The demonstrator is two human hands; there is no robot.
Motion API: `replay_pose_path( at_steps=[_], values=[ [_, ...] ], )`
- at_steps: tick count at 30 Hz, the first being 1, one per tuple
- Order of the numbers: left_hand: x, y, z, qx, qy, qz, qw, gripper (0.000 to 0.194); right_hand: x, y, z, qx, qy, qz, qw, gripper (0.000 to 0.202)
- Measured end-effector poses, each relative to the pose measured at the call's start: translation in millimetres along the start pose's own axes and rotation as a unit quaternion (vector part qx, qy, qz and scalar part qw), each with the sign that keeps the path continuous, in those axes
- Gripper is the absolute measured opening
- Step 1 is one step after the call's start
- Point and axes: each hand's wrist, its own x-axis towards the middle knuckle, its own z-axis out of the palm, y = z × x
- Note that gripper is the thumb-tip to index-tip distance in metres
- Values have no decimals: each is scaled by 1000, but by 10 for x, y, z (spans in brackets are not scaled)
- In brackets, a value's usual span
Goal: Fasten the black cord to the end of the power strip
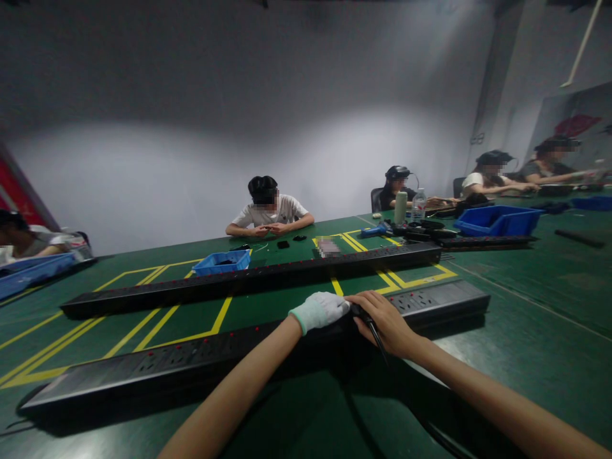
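A long black power strip with rows of sockets and small red parts lies across the near table, turned slightly. Over its middle, my left hand, in a white glove with a mint cuff, is closed with its fingertips near my right fingers; what it grips is hidden. My bare right hand is closed around the end of a black cable just above the strip's sockets. The cable runs down toward the table's near side. Whether its end touches a socket is hidden by my fingers.
Beyond lies a second long black power strip. Behind it are a small blue tray, a blue tool, a bottle and a larger blue bin. Yellow tape marks the green table. Several people sit around it.
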Motion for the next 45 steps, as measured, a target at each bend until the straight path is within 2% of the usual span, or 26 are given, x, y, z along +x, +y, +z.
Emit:
replay_pose_path(
  at_steps=[9,14,21,31,37,45],
  values=[
    [-2,7,-32,-22,2,2,1000,31,-53,5,-12,1,21,15,1000,48],
    [-23,3,-46,-18,-4,26,999,21,-86,97,13,-17,52,48,997,50],
    [-23,11,-70,-7,-11,38,999,20,-82,174,62,50,91,129,986,60],
    [7,16,-93,-17,-18,4,1000,27,-71,93,16,141,74,194,968,44],
    [0,38,-111,-15,-16,4,1000,27,-21,100,-15,257,128,220,932,37],
    [-14,41,-107,7,-21,11,1000,25,-61,112,-8,211,106,212,948,37]
  ],
)
